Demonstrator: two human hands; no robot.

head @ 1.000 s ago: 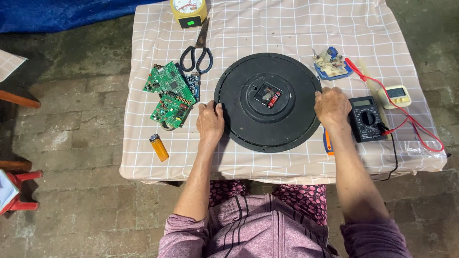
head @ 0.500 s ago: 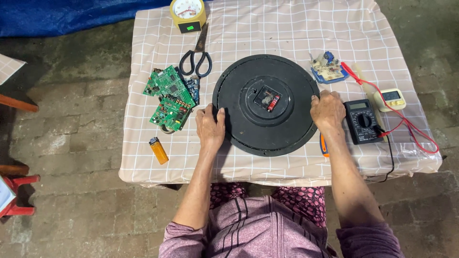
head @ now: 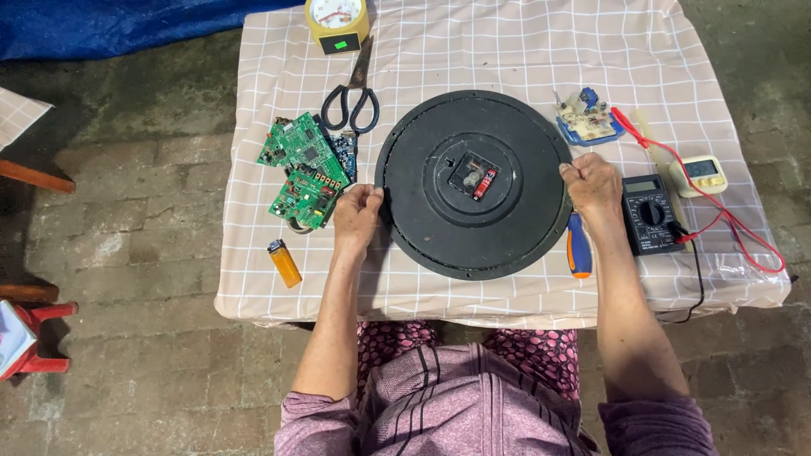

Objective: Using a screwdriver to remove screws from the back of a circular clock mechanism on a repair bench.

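Round black plastic wall-clock back (head: 473, 181): left hand (head: 356, 213) and right hand (head: 593, 182) have shifted outward, fingers now curled pinching its opposite rims.

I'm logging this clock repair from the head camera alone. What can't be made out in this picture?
- Clock: it lies back up, so its dial is hidden underneath.
- Screwdriver: only the blue and orange handle shows; the right hand and the clock's rim cover the rest.
- Yellow alarm clock: cut off by the top edge.
- Circuit boards: parts too small to tell.
- Left hand: fingertips curl over the rim, out of sight.
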